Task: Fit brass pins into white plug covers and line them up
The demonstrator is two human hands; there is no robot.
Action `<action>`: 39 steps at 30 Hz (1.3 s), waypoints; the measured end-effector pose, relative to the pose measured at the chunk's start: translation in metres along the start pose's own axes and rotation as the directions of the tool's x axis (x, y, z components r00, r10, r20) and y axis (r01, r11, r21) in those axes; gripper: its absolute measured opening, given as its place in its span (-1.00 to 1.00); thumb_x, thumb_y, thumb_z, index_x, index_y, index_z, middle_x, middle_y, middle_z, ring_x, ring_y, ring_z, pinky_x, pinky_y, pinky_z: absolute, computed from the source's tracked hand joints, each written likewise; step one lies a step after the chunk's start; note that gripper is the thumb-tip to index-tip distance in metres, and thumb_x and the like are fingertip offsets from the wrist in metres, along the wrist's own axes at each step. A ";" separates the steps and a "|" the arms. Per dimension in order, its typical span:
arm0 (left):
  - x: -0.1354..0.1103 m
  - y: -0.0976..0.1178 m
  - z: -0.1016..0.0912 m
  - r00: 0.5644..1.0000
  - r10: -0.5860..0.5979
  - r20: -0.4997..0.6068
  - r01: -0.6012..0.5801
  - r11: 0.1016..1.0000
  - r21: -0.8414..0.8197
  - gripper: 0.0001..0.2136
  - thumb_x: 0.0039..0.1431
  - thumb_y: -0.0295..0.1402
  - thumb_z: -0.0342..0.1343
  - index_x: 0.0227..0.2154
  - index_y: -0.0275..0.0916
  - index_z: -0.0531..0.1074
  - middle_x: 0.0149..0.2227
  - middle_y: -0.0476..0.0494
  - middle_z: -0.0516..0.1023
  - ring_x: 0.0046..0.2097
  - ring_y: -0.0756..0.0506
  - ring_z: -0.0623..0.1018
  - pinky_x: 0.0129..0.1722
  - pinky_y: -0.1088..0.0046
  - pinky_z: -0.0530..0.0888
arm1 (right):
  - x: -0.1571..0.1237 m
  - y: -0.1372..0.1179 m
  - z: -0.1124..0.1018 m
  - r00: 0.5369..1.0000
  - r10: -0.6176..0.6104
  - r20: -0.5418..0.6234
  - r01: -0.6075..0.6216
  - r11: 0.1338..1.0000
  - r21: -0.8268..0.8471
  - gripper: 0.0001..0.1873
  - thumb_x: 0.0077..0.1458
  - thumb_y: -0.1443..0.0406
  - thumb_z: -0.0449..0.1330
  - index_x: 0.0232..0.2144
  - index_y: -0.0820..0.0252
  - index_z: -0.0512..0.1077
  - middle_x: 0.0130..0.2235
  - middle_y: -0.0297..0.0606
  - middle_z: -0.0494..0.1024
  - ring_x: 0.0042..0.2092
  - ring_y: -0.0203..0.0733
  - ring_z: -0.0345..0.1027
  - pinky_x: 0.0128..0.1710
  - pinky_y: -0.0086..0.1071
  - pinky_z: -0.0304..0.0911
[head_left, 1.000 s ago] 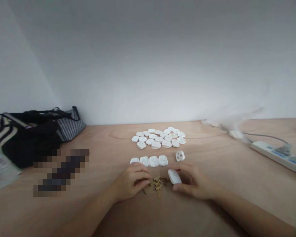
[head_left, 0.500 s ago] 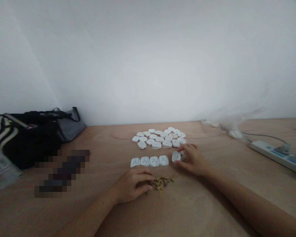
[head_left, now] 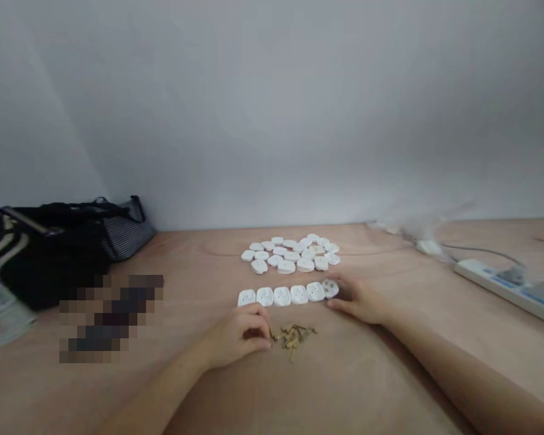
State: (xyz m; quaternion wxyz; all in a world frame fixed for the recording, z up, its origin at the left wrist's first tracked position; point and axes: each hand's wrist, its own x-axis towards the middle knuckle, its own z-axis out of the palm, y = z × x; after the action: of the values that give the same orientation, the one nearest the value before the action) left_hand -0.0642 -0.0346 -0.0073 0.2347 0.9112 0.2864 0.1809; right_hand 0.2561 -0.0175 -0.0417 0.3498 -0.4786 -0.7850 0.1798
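A row of several white plastic plug housings (head_left: 281, 296) lies on the wooden table, hollow side up. At its right end, my right hand (head_left: 360, 300) has thumb and fingers around the last housing (head_left: 330, 289), which sits slightly askew against its neighbour. My left hand (head_left: 247, 332) is in front of the row's left end, with finger and thumb curled together at a small brass pin (head_left: 271, 334). Just right of those fingertips is a loose pile of brass pins (head_left: 294, 336).
Behind the row, many more white housings (head_left: 288, 257) lie in a cluster. A black bag (head_left: 68, 254) and a blurred-out dark object (head_left: 118, 314) are at left. At right are a white power strip (head_left: 503, 284) with a cable and a clear plastic bag (head_left: 408, 226).
One more housing has joined the row's right end, and another is now in my right hand beside it. My left hand's finger and thumb have drawn together at the pile's left edge.
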 end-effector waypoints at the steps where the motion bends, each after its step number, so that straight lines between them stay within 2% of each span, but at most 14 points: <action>1: 0.001 -0.001 0.002 1.000 -0.001 -0.022 0.001 1.000 0.000 -0.92 0.11 -0.38 0.16 -0.46 -0.26 0.47 -0.33 -0.06 0.45 -0.28 -0.03 0.47 -0.27 0.48 0.39 | -0.001 0.000 0.001 1.000 0.005 0.004 -0.005 1.000 0.023 -0.56 -0.04 0.19 0.25 -0.07 0.11 0.36 -0.08 -0.20 0.49 -0.04 0.00 0.35 -0.02 -0.06 0.21; 3: 0.002 -0.001 0.006 0.998 0.009 -0.064 -0.009 1.000 0.004 -0.92 0.11 -0.40 0.14 -0.46 -0.26 0.46 -0.34 -0.06 0.44 -0.30 -0.03 0.46 -0.29 0.48 0.40 | -0.003 0.002 0.003 1.000 0.024 -0.013 -0.023 0.998 0.056 -0.60 -0.03 0.20 0.24 -0.09 0.13 0.37 -0.14 -0.22 0.52 -0.10 -0.04 0.39 -0.07 -0.10 0.27; 8: 0.005 0.007 0.010 0.989 0.078 -0.128 -0.072 0.996 0.053 -0.93 0.10 -0.36 0.16 -0.37 -0.23 0.48 -0.28 -0.11 0.45 -0.22 -0.08 0.46 -0.21 0.40 0.41 | -0.010 0.012 0.005 0.981 0.128 -0.146 -0.104 0.981 0.165 -0.51 -0.05 0.24 0.24 -0.05 0.19 0.24 -0.11 -0.12 0.47 -0.09 -0.05 0.40 -0.10 -0.11 0.33; 12: 0.005 0.014 0.013 0.989 0.138 -0.052 -0.133 0.986 0.103 -0.68 0.07 -0.25 0.20 -0.08 -0.16 0.44 0.00 -0.22 0.43 0.04 -0.22 0.39 0.04 0.17 0.31 | -0.014 0.008 0.004 0.962 0.180 -0.207 -0.121 0.955 0.269 -0.56 -0.03 0.27 0.18 -0.09 0.18 0.17 -0.23 -0.19 0.48 -0.23 -0.13 0.44 -0.28 -0.22 0.40; 15: 0.005 0.017 0.017 0.987 0.160 0.029 -0.162 0.979 0.122 -0.52 0.07 -0.14 0.19 0.06 -0.11 0.33 0.15 -0.23 0.32 0.17 -0.28 0.28 0.14 0.06 0.19 | -0.020 -0.008 0.004 0.976 0.152 -0.157 -0.094 0.941 0.326 -0.59 -0.10 0.33 0.21 -0.16 0.15 0.20 -0.29 -0.27 0.48 -0.29 -0.17 0.43 -0.33 -0.29 0.40; 18: 0.007 0.022 0.020 0.982 0.177 0.073 -0.184 0.977 0.111 -0.48 0.09 -0.10 0.15 0.11 -0.10 0.28 0.15 -0.21 0.32 0.19 -0.26 0.26 0.16 0.07 0.18 | -0.028 -0.027 0.005 0.997 0.076 0.026 -0.081 0.940 0.332 -0.57 -0.15 0.40 0.23 -0.15 0.16 0.30 -0.25 -0.26 0.49 -0.22 -0.15 0.41 -0.23 -0.28 0.37; 20: 0.009 0.025 0.022 0.979 0.184 0.089 -0.192 0.976 0.104 -0.48 0.10 -0.11 0.15 0.11 -0.11 0.27 0.13 -0.21 0.36 0.18 -0.26 0.27 0.17 0.06 0.15 | -0.032 -0.037 0.007 0.995 0.053 0.080 -0.075 0.949 0.307 -0.53 -0.15 0.39 0.24 -0.10 0.15 0.33 -0.21 -0.23 0.49 -0.17 -0.11 0.40 -0.20 -0.25 0.36; 24: 0.009 0.024 0.022 0.980 0.184 0.080 -0.193 0.973 0.129 -0.48 0.10 -0.12 0.15 0.12 -0.13 0.27 0.11 -0.21 0.38 0.18 -0.27 0.28 0.19 0.04 0.10 | -0.033 -0.046 0.008 0.992 -0.081 0.098 0.052 0.961 0.272 -0.44 -0.10 0.32 0.27 0.02 0.12 0.32 -0.02 -0.16 0.39 -0.04 -0.06 0.33 -0.11 -0.24 0.31; 26: 0.007 0.019 0.020 0.982 0.184 0.049 -0.190 0.971 0.147 -0.47 0.07 -0.10 0.16 0.10 -0.13 0.29 0.12 -0.22 0.37 0.17 -0.28 0.27 0.18 0.05 0.13 | -0.033 -0.047 0.009 0.987 -0.102 0.124 0.065 0.959 0.276 -0.34 -0.10 0.31 0.28 0.09 0.11 0.24 -0.05 -0.19 0.40 -0.10 -0.12 0.35 -0.13 -0.27 0.31; 28: 0.004 0.014 0.016 0.986 0.163 0.025 -0.164 0.974 0.155 -0.47 0.05 -0.10 0.18 0.09 -0.13 0.30 0.12 -0.23 0.35 0.15 -0.28 0.30 0.14 0.09 0.21 | -0.033 -0.047 0.011 0.989 -0.071 0.126 0.029 0.952 0.304 -0.27 -0.14 0.32 0.31 0.10 0.11 0.18 -0.13 -0.23 0.44 -0.18 -0.17 0.36 -0.20 -0.31 0.34; 33: -0.003 0.008 -0.001 0.999 0.051 -0.007 -0.049 0.985 0.168 -0.49 -0.06 -0.13 0.27 -0.02 -0.16 0.39 -0.03 -0.23 0.41 -0.03 -0.23 0.42 -0.03 0.24 0.38 | -0.034 -0.046 0.014 0.993 -0.001 0.117 -0.028 0.970 0.241 -0.52 -0.22 0.33 0.35 -0.16 0.16 0.38 -0.27 -0.29 0.49 -0.28 -0.18 0.37 -0.32 -0.35 0.34; 36: -0.003 0.010 -0.007 1.000 -0.025 0.000 0.024 0.986 0.164 -0.54 -0.12 -0.14 0.31 -0.12 -0.16 0.44 -0.12 -0.16 0.41 -0.11 -0.19 0.44 -0.11 0.30 0.40 | -0.032 -0.051 0.011 0.986 -0.049 0.161 0.015 0.978 0.207 -0.52 -0.17 0.29 0.34 -0.11 0.13 0.41 -0.27 -0.29 0.52 -0.29 -0.16 0.40 -0.32 -0.32 0.34; 39: -0.003 0.010 -0.007 0.998 -0.062 0.022 0.058 0.989 0.134 -0.59 -0.12 -0.16 0.31 -0.16 -0.15 0.46 -0.20 -0.09 0.42 -0.19 -0.14 0.44 -0.21 0.39 0.41 | -0.029 -0.059 0.007 0.971 -0.151 0.184 0.115 0.974 0.193 -0.45 -0.14 0.24 0.33 -0.02 0.07 0.39 -0.12 -0.27 0.52 -0.16 -0.06 0.41 -0.18 -0.26 0.32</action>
State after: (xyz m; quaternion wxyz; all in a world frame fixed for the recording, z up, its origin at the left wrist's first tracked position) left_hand -0.0653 -0.0409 0.0030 0.1823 0.9181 0.3220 0.1422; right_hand 0.2231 -0.0707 -0.0214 0.3236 -0.3706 -0.8267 0.2730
